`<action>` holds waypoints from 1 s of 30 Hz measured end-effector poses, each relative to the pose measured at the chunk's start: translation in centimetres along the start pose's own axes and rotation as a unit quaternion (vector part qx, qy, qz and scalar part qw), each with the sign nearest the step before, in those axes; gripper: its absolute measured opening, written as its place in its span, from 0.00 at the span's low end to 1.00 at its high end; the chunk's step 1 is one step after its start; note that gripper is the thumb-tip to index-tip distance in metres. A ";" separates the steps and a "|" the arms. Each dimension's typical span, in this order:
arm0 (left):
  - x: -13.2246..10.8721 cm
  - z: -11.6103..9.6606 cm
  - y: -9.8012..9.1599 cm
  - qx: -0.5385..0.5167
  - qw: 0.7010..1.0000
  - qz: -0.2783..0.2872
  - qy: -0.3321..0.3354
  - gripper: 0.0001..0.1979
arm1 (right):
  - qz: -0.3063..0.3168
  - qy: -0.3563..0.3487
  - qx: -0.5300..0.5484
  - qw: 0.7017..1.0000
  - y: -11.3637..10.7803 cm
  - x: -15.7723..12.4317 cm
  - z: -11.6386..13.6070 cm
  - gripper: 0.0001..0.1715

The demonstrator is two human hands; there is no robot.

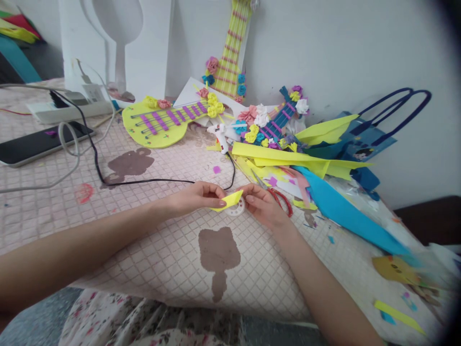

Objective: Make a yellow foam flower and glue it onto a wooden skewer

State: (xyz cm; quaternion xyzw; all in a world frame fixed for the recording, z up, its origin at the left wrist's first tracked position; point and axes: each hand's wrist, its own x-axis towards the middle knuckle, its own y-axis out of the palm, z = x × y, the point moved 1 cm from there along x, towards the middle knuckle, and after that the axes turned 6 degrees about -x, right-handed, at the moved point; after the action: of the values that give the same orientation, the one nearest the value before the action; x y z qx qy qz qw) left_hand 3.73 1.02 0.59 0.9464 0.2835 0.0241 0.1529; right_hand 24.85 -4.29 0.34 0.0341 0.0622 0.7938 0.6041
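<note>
Both my hands meet over the pink checked tablecloth point(151, 240). My left hand point(192, 198) pinches the left end of a small yellow foam piece point(227, 200). At the piece's right end my right hand point(262, 204) also has its fingers closed on it. A clear tape roll point(237, 208) lies on the cloth just under the piece. Red-handled scissors point(279, 196) lie right behind my right hand.
A white glue gun point(221, 134) with a black cord point(144, 181) lies beyond my hands. Yellow and blue foam sheets point(324, 192) pile up at the right beside a blue bag point(370, 139). Foam guitars point(165, 122), a phone point(39, 143) and a power strip point(68, 108) sit further back.
</note>
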 end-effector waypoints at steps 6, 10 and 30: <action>0.0 -0.1 0.5 -0.058 0.997 -0.012 -0.039 0.09 | -0.010 -0.016 -0.004 1.000 0.1 0.2 -0.1 0.08; -0.1 -0.1 0.7 -0.070 0.996 -0.018 -0.051 0.09 | -0.035 -0.043 -0.042 0.998 0.3 0.3 -0.1 0.08; 0.3 0.0 0.1 0.169 0.971 -0.167 0.040 0.11 | -0.097 -0.270 -0.525 0.801 4.4 -1.3 1.6 0.07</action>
State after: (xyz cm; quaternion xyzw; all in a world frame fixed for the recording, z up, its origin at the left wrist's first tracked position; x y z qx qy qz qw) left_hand 4.00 1.08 0.57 0.8960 0.4434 -0.0126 -0.0187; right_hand 21.18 -6.62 2.61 -0.0813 -0.5264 0.6009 0.5960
